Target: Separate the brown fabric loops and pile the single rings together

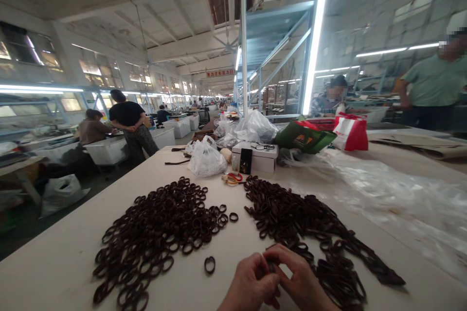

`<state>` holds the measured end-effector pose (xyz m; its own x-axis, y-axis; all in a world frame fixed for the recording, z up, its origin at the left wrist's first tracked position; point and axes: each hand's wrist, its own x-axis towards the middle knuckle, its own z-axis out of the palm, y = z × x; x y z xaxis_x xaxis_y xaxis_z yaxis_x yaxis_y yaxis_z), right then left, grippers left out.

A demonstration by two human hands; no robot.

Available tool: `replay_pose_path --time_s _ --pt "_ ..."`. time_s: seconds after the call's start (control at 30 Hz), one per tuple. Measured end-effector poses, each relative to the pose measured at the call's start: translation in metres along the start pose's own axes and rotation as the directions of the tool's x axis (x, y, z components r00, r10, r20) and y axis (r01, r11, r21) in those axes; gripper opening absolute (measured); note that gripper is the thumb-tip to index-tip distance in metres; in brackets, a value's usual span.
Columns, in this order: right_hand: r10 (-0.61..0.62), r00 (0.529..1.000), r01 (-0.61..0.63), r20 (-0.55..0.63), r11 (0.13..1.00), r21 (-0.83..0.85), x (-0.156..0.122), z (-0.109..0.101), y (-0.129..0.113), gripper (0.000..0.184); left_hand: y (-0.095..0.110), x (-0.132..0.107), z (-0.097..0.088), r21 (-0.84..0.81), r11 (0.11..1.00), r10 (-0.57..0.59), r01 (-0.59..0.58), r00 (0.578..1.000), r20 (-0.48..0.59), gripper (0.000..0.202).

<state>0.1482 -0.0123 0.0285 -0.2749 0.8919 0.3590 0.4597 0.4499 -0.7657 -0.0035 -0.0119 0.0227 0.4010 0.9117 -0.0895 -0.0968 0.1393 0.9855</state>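
Observation:
My left hand [251, 279] and my right hand [295, 274] meet at the near edge of the table [189, 286], their fingertips pinched together. A small dark bit shows between the fingers, but most of it is hidden, so I cannot make out what it is. To the left spreads a wide pile of dark brown loops [160, 228], mostly rounded open. One single loop [213, 266] lies apart, left of my left hand. Beyond and beside my right hand is a second heap of dark brown loops [292, 214], many of them flattened and packed together.
Scissors [233, 178] with red and yellow handles lie between the piles' far ends. Behind them stand a white plastic bag [207, 158], a dark phone [245, 161] and a white box [264, 160]. Clear plastic sheeting [394, 199] covers the right side. Several people work around.

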Motion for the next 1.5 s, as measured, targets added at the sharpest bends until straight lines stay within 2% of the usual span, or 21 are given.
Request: replay_pose_path --time_s 0.07,0.17,0.33,0.4,0.5,0.6,0.67,0.8,0.97,1.07,1.13,1.23,1.33,1.4,1.5 --pt "0.020 1.000 -0.020 -0.016 0.999 -0.025 0.000 0.001 0.003 0.017 0.000 -0.001 -0.001 0.043 0.999 0.008 -0.009 1.000 0.016 0.016" --pt "0.051 0.997 -0.055 -0.049 0.995 -0.078 -0.002 0.003 0.006 0.013 0.003 -0.001 -0.006 0.110 0.994 0.015 -0.013 1.000 -0.016 0.013" --pt "0.089 0.995 -0.093 -0.036 0.985 -0.148 -0.005 0.002 0.001 0.008 0.003 -0.001 -0.011 0.145 0.989 -0.025 0.027 1.000 -0.019 0.016" --pt "0.108 0.994 -0.110 -0.031 0.988 -0.108 -0.004 0.002 -0.001 0.008 0.002 0.000 -0.011 0.194 0.981 -0.022 0.030 0.999 -0.044 0.014" --pt "0.155 0.988 -0.155 -0.009 0.987 0.041 -0.004 0.000 -0.005 0.007 0.001 0.001 -0.014 0.296 0.955 0.023 0.018 0.991 -0.132 0.012" --pt "0.166 0.981 -0.184 0.098 0.959 0.214 -0.004 -0.003 -0.011 0.006 0.004 0.002 -0.023 0.356 0.934 0.103 -0.019 0.970 -0.219 0.010" --pt "0.116 0.983 -0.150 0.145 0.956 0.252 -0.005 -0.004 -0.016 0.006 0.008 0.002 -0.029 0.386 0.920 0.167 -0.064 0.956 -0.240 0.010" --pt "-0.020 0.995 0.006 0.098 0.990 0.144 -0.005 -0.002 -0.018 0.007 0.013 0.001 -0.031 0.469 0.872 0.269 -0.138 0.937 -0.225 0.011" --pt "-0.119 0.992 0.121 0.033 0.990 -0.076 -0.006 0.004 -0.009 0.011 0.013 -0.001 -0.023 0.427 0.892 0.240 -0.147 0.955 -0.172 0.010" --pt "-0.111 0.994 0.103 -0.016 0.965 -0.242 -0.008 0.008 -0.004 0.011 0.006 -0.001 -0.018 0.350 0.927 0.190 -0.134 0.973 -0.131 0.008" --pt "-0.055 0.997 0.038 -0.045 0.946 -0.321 -0.008 0.011 0.000 0.010 0.000 0.000 -0.015 0.339 0.932 0.175 -0.126 0.977 -0.118 0.007" --pt "0.079 0.992 -0.110 -0.099 0.924 -0.366 -0.008 0.017 0.002 0.008 -0.008 0.001 -0.011 0.509 0.852 0.217 -0.119 0.966 -0.137 0.003" --pt "0.209 0.968 -0.244 -0.136 0.907 -0.343 -0.007 0.020 0.000 0.011 -0.008 0.001 -0.010 0.731 0.676 0.301 -0.091 0.940 -0.162 0.009" --pt "0.259 0.959 -0.284 -0.117 0.907 -0.313 -0.005 0.019 -0.004 0.017 -0.004 0.000 -0.011 0.799 0.599 0.316 -0.056 0.933 -0.171 0.011" --pt "0.266 0.959 -0.282 -0.093 0.923 -0.261 -0.003 0.017 -0.009 0.021 0.003 -0.002 -0.013 0.828 0.561 0.307 -0.013 0.932 -0.193 0.012"
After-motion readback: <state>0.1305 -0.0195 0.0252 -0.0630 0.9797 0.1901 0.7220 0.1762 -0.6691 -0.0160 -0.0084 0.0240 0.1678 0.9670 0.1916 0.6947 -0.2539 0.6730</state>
